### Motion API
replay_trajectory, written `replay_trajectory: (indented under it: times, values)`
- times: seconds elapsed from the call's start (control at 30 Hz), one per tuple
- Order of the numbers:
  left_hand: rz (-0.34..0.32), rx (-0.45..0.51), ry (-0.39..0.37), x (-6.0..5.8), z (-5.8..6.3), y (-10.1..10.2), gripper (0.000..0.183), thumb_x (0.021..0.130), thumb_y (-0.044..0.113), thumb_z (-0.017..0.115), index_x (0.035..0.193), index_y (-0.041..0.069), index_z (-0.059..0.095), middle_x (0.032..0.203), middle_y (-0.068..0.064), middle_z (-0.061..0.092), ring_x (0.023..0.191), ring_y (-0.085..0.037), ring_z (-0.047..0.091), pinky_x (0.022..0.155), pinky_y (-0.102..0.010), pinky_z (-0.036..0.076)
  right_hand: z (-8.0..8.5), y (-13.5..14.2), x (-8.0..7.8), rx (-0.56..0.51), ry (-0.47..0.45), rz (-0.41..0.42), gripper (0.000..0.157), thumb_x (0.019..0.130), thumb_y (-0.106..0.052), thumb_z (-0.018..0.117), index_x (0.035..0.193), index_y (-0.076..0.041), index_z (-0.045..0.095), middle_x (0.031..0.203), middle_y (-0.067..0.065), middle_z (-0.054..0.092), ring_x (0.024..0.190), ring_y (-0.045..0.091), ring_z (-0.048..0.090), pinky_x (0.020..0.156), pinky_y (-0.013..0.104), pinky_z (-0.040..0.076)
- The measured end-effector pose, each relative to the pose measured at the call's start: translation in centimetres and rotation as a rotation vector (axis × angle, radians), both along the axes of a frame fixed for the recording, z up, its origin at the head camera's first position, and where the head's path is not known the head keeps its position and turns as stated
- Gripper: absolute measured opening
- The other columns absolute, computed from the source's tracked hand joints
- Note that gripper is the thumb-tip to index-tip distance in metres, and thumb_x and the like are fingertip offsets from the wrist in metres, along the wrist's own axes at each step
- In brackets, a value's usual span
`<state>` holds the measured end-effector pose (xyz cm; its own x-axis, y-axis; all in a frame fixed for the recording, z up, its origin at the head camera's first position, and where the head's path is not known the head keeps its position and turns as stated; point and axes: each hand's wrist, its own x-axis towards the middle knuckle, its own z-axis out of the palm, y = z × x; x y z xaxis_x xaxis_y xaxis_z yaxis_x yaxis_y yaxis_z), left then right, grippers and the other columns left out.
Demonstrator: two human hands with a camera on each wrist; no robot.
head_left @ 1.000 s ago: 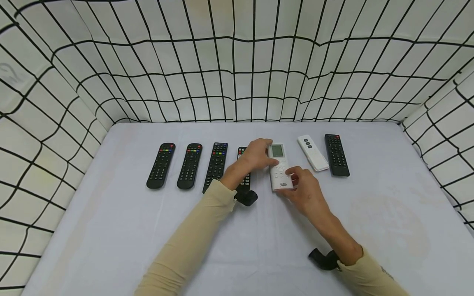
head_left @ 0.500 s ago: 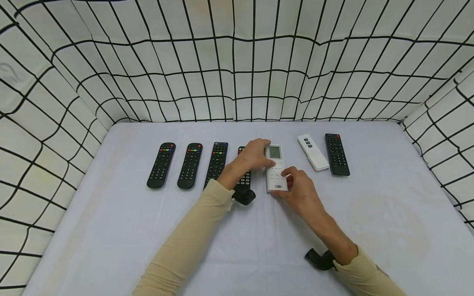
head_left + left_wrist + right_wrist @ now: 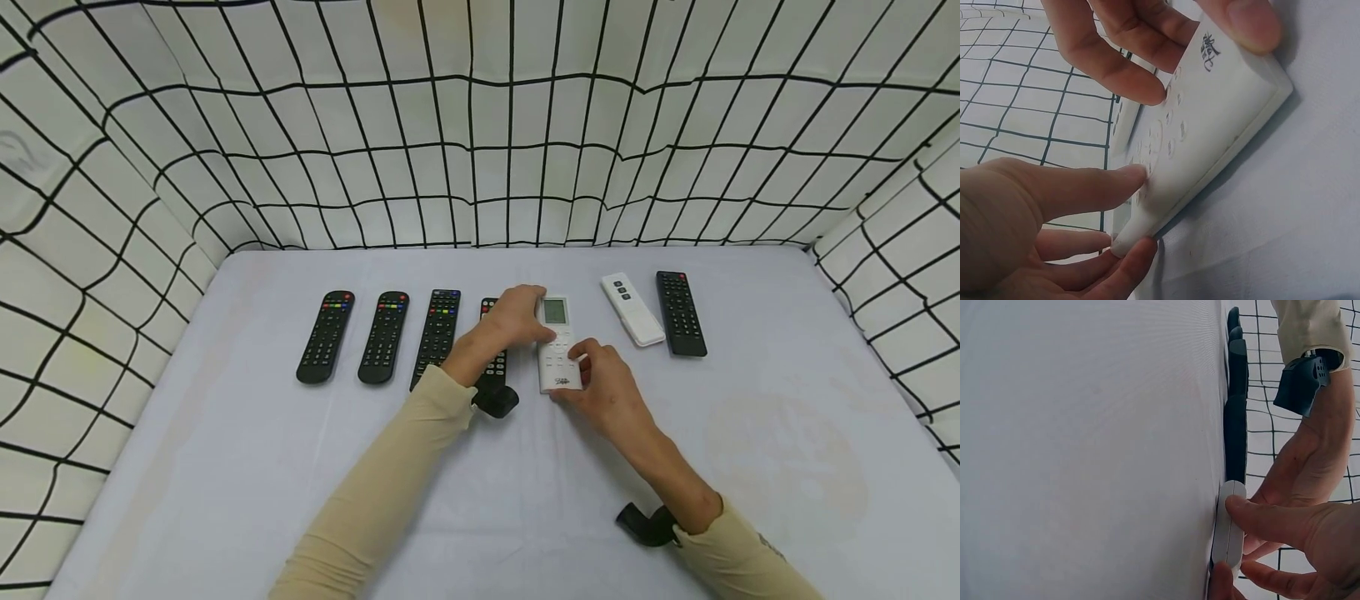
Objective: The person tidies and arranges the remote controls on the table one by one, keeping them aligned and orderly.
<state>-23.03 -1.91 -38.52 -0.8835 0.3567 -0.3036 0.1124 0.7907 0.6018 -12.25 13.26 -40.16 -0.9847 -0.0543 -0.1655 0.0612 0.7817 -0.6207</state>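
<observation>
Both my hands are on a white air-conditioner remote (image 3: 558, 354) with a small grey screen, which lies face up on the white cloth. My left hand (image 3: 513, 318) grips its far left part, thumb on the face below the screen and fingers at the far end. In the left wrist view, two of those fingers curl about the end of the remote (image 3: 1210, 131). My right hand (image 3: 611, 387) pinches the near end, thumb against the end edge and fingertips on the right side. The right wrist view shows that thumb on the remote's end (image 3: 1229, 531).
Left of it stand several black remotes in a row: one (image 3: 326, 337), another (image 3: 383, 337), a longer one (image 3: 438, 325), and one (image 3: 492, 375) partly under my left wrist. To the right lie a tilted white remote (image 3: 633, 310) and a black one (image 3: 681, 314). Black-gridded walls (image 3: 480, 175) enclose the table.
The white air-conditioner remote has slid a little left and slightly nearer, with both hands moving along with it. Over the last half second it has hardly moved.
</observation>
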Motion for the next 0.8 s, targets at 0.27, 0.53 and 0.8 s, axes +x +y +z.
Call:
replay_trajectory:
  times: [0.27, 0.53, 0.8]
  values:
    - [0.008, -0.013, -0.007, 0.0, 0.0, 0.2, 0.078, 0.093, 0.017, 0.079, 0.158, 0.0, 0.039, 0.153, -0.018, 0.055, 0.131, -0.03, 0.058, 0.112, -0.041, 0.049, 0.1, 0.1, 0.0, 0.011, 0.003, 0.024, 0.054, 0.084, -0.011, 0.087, 0.128, -0.002, 0.056, 0.108, 0.018, 0.06, 0.092, 0.025, 0.056, 0.08, 0.036, 0.048]
    - [0.016, -0.025, -0.013, 0.0, 0.1, 0.5, 0.078, 0.093, 0.018, 0.078, 0.158, 0.0, 0.039, 0.151, -0.019, 0.056, 0.13, -0.031, 0.059, 0.111, -0.042, 0.05, 0.1, 0.8, -0.2, 0.05, 0.008, 0.072, 0.053, 0.085, -0.016, 0.087, 0.128, -0.005, 0.058, 0.108, 0.016, 0.061, 0.093, 0.025, 0.06, 0.079, 0.037, 0.05]
    - [0.003, -0.072, 0.038, 0.0, 0.2, 0.8, 0.073, 0.095, 0.024, 0.073, 0.156, -0.001, 0.042, 0.151, -0.02, 0.056, 0.131, -0.033, 0.057, 0.112, -0.043, 0.049, -0.1, 1.7, -0.2, 0.015, 0.072, 0.07, 0.048, 0.093, -0.023, 0.079, 0.133, -0.004, 0.059, 0.12, 0.016, 0.063, 0.108, 0.029, 0.065, 0.089, 0.044, 0.055]
